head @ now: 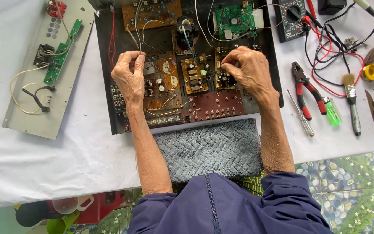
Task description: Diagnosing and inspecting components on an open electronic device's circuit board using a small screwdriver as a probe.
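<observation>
Working inside the open chassis (109,86), my left hand (128,76) pinches thin wires (138,32) at its left boards. My right hand (247,69) pinches a small part on the right board (226,80), fingertips pressed together. I judge I'm freeing connections; next needs a gentle, steady pull.

Open black chassis (109,108), brown circuit boards (165,82) inside

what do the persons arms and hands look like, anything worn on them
Both hands are bare: the left hand and right hand show no gloves, rings or watch. The forearms are bare too, lean and veined. Dark blue sleeves are pushed up near the elbows, part of a zip-front jacket.
</observation>
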